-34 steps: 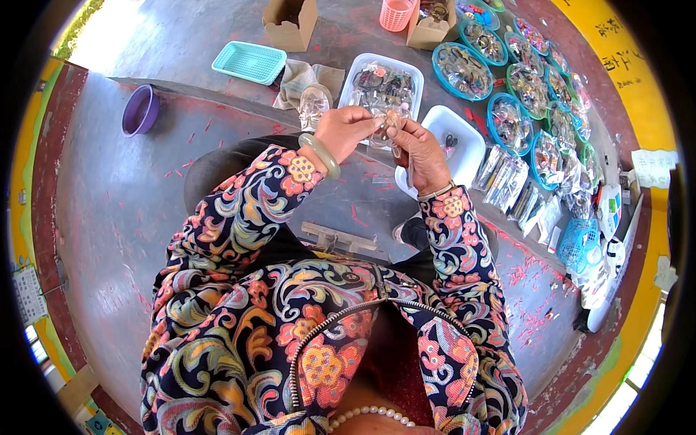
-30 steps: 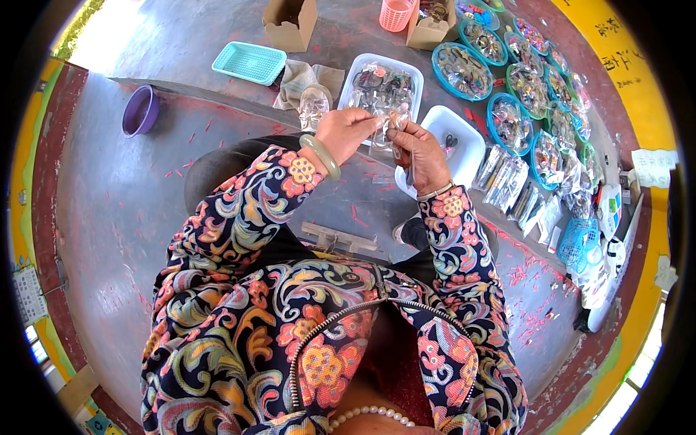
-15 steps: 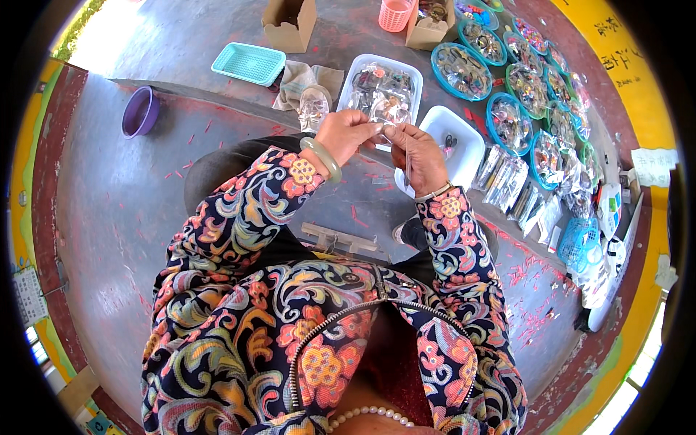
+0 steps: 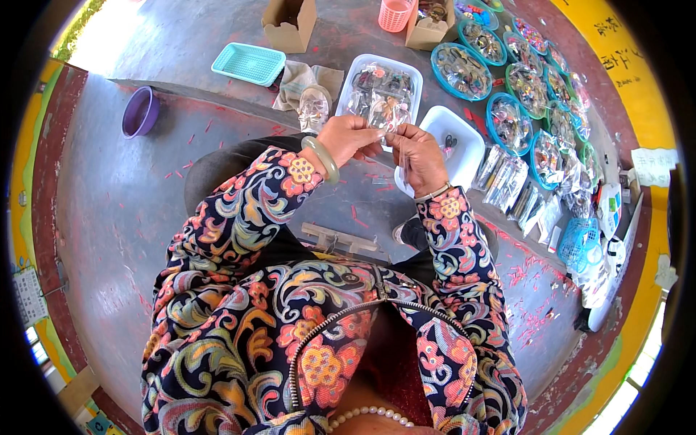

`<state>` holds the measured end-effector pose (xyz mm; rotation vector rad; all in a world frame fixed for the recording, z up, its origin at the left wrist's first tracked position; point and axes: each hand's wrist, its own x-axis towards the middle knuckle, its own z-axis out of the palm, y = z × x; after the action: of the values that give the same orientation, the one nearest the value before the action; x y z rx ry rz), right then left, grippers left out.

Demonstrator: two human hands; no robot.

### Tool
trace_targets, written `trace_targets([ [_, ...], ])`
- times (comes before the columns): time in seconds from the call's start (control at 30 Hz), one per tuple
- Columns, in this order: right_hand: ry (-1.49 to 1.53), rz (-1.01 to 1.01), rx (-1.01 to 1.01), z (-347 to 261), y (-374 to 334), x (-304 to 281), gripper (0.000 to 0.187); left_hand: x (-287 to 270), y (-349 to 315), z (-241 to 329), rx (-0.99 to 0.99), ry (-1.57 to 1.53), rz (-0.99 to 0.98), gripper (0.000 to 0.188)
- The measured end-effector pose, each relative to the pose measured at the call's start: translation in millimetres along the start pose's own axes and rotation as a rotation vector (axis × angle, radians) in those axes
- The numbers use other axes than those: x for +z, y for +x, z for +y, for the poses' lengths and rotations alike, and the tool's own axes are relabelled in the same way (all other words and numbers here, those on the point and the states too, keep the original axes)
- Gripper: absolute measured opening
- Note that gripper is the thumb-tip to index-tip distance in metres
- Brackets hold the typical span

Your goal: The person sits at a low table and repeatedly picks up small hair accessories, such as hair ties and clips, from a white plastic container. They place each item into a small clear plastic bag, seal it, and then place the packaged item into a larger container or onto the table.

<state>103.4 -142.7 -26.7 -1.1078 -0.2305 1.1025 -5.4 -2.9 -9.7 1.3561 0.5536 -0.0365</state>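
A small clear plastic bag (image 4: pixel 386 112) with little brownish and dark items in it is pinched at its near edge between both hands. My left hand (image 4: pixel 346 138), wearing a pale bangle, grips that edge with thumb and fingers. Close beside it, my right hand (image 4: pixel 422 158) has its fingers closed on the other corner. A thin clear strip hangs down from my right hand; I cannot tell what it is. Behind the bag stands a white tub (image 4: pixel 418 90) full of similar filled bags. To the right, a white basin (image 4: pixel 467 138) contains dark-handled scissors (image 4: pixel 451 140).
Several blue and green baskets (image 4: pixel 449 94) of bagged items fill the right side, with flat packets (image 4: pixel 505 181) before them. A turquoise tray (image 4: pixel 249 64), a cardboard box (image 4: pixel 290 29) and a purple basin (image 4: pixel 140 114) stand left. A small wooden stool (image 4: pixel 339 239) is between my legs.
The bag now stands more upright and shows more fully above my fingers. My left hand has shifted slightly down and turned; my right hand has barely moved.
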Motion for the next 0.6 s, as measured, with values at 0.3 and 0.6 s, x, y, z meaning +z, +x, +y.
trace_targets([
  [0.3,-0.024,0.114,-0.061,-4.0,5.7,-7.4,0.009,1.7,-1.7,8.0,-0.029,0.021,0.056,0.021],
  [0.6,-0.094,0.384,-0.164,-1.2,46.3,-96.6,0.015,-28.0,-13.4,36.7,0.161,-0.417,0.142,0.017],
])
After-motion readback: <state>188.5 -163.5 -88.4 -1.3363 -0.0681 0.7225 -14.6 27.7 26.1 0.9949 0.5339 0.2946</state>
